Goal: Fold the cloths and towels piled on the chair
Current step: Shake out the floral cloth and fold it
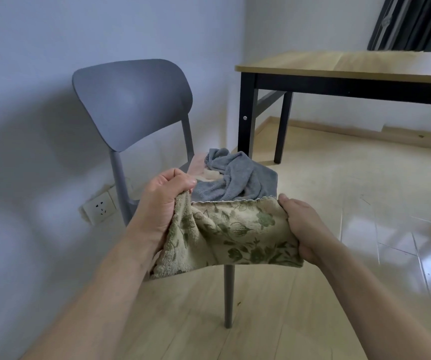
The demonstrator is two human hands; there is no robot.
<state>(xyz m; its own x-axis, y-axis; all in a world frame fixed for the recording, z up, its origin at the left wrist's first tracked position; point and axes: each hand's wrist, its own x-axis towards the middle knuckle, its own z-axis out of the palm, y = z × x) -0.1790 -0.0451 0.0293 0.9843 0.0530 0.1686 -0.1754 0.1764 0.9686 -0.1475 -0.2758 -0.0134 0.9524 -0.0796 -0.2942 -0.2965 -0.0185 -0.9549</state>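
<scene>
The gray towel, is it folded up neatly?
No, the gray towel lies crumpled in a heap on the chair, behind the flowered cloth both hands hold.

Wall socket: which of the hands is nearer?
Left. The left hand grips the floral cloth just right of the wall socket; the right hand holds the cloth's far end.

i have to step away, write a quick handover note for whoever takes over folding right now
Left hand grips the left end of the floral towel; right hand holds its right end, fingers curled round it. The towel is held in the air in front of the chair, bunched, not yet neatly folded.
On the seat: a crumpled grey towel and a pink cloth behind it, both unfolded.
Done: no folded piece in view.
Left: fold the floral towel, then grey and pink.
</scene>
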